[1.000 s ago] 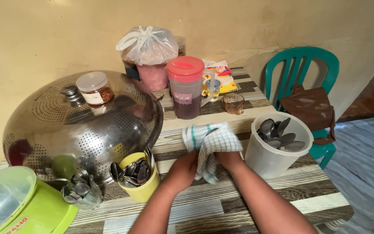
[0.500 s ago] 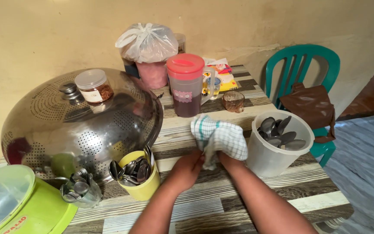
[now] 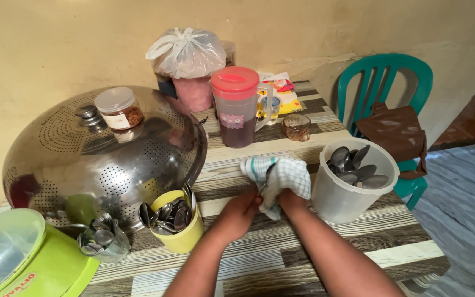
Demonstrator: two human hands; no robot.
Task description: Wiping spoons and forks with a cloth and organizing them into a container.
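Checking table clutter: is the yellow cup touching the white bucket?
Apart. The head view shows bare table and both hands between the yellow cup and the white bucket.

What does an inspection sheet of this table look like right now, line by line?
Surface: wood-pattern table, crowded at the back.
Job's things: checked cloth wrapped round a spoon; white bucket and yellow cup hold spoons.
Clutter: steel food cover, red-lidded pitcher, bagged jar, green tub.
Grippers: left hand and right hand both grip the cloth.
Cables: nothing seen.
Surroundings: green chair with brown bag, beige wall.
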